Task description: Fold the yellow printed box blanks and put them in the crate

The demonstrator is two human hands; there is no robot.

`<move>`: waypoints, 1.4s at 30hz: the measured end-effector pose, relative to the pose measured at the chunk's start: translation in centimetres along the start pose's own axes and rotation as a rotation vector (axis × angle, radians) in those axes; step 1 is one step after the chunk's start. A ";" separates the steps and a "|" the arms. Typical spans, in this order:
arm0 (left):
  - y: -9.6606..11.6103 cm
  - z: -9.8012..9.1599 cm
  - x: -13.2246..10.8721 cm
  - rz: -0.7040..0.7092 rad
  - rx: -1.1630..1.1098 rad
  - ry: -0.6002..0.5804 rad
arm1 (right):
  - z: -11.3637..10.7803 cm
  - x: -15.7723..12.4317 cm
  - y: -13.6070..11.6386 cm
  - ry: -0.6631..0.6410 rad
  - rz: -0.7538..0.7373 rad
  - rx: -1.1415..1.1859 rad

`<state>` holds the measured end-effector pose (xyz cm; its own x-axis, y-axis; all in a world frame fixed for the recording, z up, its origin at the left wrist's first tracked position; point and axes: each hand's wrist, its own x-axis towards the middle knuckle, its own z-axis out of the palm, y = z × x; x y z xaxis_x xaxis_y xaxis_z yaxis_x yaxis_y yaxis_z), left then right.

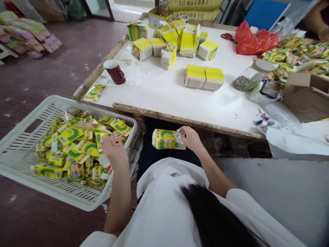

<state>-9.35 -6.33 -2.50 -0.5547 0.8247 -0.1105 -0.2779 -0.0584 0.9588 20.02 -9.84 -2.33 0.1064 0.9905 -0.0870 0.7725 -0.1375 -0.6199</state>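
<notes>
"How's the left hand (114, 151)?"
"Fingers loosely spread over yellow packets (73, 135) in the white crate (87, 202); contact is hard to tell."
"The right hand (189, 139)?"
"Pinching the yellow stack (164, 139) by its right end, on the lap (154, 154); steady, light pressure should keep edges even."

A wood-edged white table (159, 92), maroon floor (82, 44) (scrap-flecked).

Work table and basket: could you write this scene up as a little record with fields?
Left hand: at the heaped packets; grip unclear
Right hand: fingers at the white end of a packet stack; grip unclear
Packet stack: on the person's lap
White basket: left of the person, holding the heap
Table: mug, jar, red bag
</notes>
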 end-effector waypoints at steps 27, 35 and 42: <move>-1.6 5.6 -7.9 -0.277 -0.415 -0.561 | 2.4 -2.4 -5.1 -0.288 -0.196 0.523; 0.5 7.2 -8.1 -0.106 -0.426 -0.371 | 3.0 -4.3 -8.1 -0.275 -0.278 0.730; -0.7 6.6 -8.1 -0.064 -0.322 -0.496 | 2.6 -3.2 -7.3 -0.164 -0.141 0.885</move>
<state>0.53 -9.25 -0.53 -0.1180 0.9920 0.0446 -0.5652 -0.1040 0.8184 12.42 -12.05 0.46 -0.0953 0.9949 -0.0330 0.0019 -0.0330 -0.9995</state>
